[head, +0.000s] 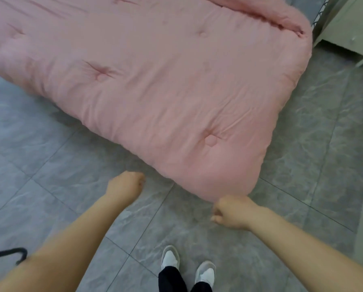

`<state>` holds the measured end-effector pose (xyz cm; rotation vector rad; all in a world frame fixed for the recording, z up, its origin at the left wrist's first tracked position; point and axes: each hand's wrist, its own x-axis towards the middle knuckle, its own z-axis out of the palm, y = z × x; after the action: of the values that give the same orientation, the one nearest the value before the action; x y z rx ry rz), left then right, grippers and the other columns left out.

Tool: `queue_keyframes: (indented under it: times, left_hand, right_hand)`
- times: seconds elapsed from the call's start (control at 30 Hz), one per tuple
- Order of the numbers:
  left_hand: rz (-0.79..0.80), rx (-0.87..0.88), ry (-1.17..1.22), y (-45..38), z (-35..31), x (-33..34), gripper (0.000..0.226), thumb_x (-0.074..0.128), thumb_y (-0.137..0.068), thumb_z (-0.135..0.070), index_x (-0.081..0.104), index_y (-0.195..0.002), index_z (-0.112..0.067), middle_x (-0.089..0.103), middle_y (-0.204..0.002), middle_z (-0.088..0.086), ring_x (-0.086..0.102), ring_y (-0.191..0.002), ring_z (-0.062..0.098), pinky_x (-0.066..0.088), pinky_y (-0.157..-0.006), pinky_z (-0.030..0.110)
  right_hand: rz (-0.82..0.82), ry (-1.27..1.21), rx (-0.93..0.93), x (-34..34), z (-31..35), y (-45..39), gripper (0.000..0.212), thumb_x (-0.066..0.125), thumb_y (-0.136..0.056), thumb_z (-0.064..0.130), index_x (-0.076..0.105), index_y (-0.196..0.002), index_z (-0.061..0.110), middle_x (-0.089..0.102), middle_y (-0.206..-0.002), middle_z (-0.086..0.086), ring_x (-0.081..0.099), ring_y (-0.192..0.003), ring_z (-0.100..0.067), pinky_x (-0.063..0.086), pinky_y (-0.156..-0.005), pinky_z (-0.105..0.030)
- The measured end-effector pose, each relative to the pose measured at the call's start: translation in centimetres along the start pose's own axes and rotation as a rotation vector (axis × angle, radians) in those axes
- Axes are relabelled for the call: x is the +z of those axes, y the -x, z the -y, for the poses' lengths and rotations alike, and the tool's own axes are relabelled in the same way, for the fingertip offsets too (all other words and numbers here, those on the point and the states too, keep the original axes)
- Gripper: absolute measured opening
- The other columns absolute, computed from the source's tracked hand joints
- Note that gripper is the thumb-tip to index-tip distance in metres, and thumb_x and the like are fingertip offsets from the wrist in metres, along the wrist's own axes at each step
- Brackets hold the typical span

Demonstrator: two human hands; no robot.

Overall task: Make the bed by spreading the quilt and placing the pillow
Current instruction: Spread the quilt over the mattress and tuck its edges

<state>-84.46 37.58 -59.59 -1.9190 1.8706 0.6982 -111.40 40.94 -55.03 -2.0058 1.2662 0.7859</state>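
A pink tufted quilt lies spread flat over the bed, and its near corner hangs toward the floor right in front of me. At the far right end a fluffy pink edge is folded back over it. My left hand hovers above the floor just left of that near corner, fingers curled into a fist with nothing in it. My right hand is also curled, directly below the corner's tip, and I see no fabric in its grip. No pillow is in view.
Grey marbled floor tiles surround the bed. A pale green cabinet stands at the upper right, close to the bed's far corner. A black curved object pokes in at the lower left. My feet in white shoes stand below my hands.
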Motion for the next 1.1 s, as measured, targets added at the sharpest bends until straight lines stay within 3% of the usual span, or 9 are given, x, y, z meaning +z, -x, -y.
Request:
queue_keyframes:
  times: [0.23, 0.43, 0.63, 0.77, 0.83, 0.93, 1.03, 1.1]
  left_hand:
    - [-0.156, 0.161, 0.088, -1.8, -2.4, -0.2, 0.037, 0.049, -0.093, -0.03, 0.051, -0.13, -0.024, 0.05, -0.135, -0.003, 0.046, -0.12, 0.02, 0.045, -0.088, 0.035]
    - [-0.187, 0.294, 0.08, -3.4, -6.1, -1.7, 0.041, 0.049, -0.092, -0.034, 0.048, -0.132, -0.026, 0.045, -0.141, -0.006, 0.043, -0.124, 0.019, 0.042, -0.091, 0.033]
    - [-0.191, 0.324, 0.103, -5.0, -8.1, -1.7, 0.038, 0.047, -0.093, -0.038, 0.052, -0.129, -0.029, 0.047, -0.137, -0.009, 0.045, -0.122, 0.016, 0.045, -0.091, 0.033]
    - [-0.132, 0.34, 0.077, -5.9, -10.9, -1.8, 0.039, 0.045, -0.094, -0.037, 0.049, -0.132, -0.027, 0.044, -0.14, -0.009, 0.041, -0.126, 0.016, 0.043, -0.091, 0.032]
    - [-0.132, 0.336, 0.058, -6.6, -12.8, -2.3, 0.039, 0.046, -0.094, -0.037, 0.049, -0.132, -0.028, 0.043, -0.141, -0.01, 0.041, -0.125, 0.016, 0.042, -0.09, 0.031]
    - [-0.184, 0.34, 0.097, -8.0, -17.5, -3.9, 0.038, 0.05, -0.092, -0.033, 0.051, -0.13, -0.027, 0.047, -0.138, -0.007, 0.043, -0.124, 0.019, 0.043, -0.09, 0.032]
    - [-0.269, 0.312, 0.158, -9.4, -23.7, -6.8, 0.04, 0.051, -0.092, -0.03, 0.05, -0.132, -0.023, 0.045, -0.14, -0.005, 0.042, -0.126, 0.019, 0.041, -0.093, 0.032]
    - [-0.332, 0.286, 0.219, -10.3, -28.7, -9.6, 0.042, 0.051, -0.092, -0.032, 0.048, -0.133, -0.022, 0.044, -0.141, -0.004, 0.041, -0.127, 0.019, 0.039, -0.095, 0.032]
  right_hand:
    - [-0.163, -0.033, 0.131, -0.5, -3.2, -2.3, 0.039, 0.039, -0.095, 0.029, 0.046, -0.132, 0.02, 0.047, -0.134, -0.006, 0.047, -0.122, -0.024, 0.041, -0.094, -0.033]
    - [-0.37, -0.006, 0.256, -3.1, -5.7, -4.6, 0.042, 0.038, -0.094, 0.027, 0.038, -0.135, 0.019, 0.037, -0.139, -0.005, 0.044, -0.119, -0.028, 0.044, -0.088, -0.04]
    - [-0.353, 0.009, 0.343, -3.8, -9.5, -7.3, 0.062, 0.042, -0.091, 0.03, 0.019, -0.147, 0.017, 0.007, -0.159, -0.003, 0.02, -0.142, -0.023, 0.021, -0.113, -0.043]
    - [-0.045, -0.137, 0.301, -1.2, -11.8, -7.7, 0.068, 0.045, -0.088, 0.034, 0.019, -0.148, 0.016, 0.015, -0.157, -0.003, 0.022, -0.142, -0.02, 0.027, -0.113, -0.037]
    - [0.012, -0.158, 0.24, -1.1, -12.2, -7.5, 0.066, 0.05, -0.085, 0.035, 0.028, -0.145, 0.016, 0.028, -0.151, -0.005, 0.033, -0.137, -0.022, 0.033, -0.107, -0.035]
    - [-0.045, -0.206, 0.14, -3.6, -14.4, -7.0, 0.05, 0.046, -0.089, 0.039, 0.043, -0.135, 0.018, 0.044, -0.141, -0.005, 0.044, -0.128, -0.024, 0.038, -0.1, -0.033]
    - [-0.211, -0.284, 0.099, -7.4, -18.7, -5.4, 0.046, 0.041, -0.093, 0.036, 0.042, -0.136, 0.018, 0.045, -0.139, -0.007, 0.044, -0.126, -0.028, 0.039, -0.101, -0.038]
    - [-0.348, -0.291, 0.101, -10.3, -23.1, -3.2, 0.038, 0.042, -0.092, 0.03, 0.046, -0.128, 0.017, 0.05, -0.131, -0.008, 0.049, -0.119, -0.03, 0.043, -0.094, -0.039]
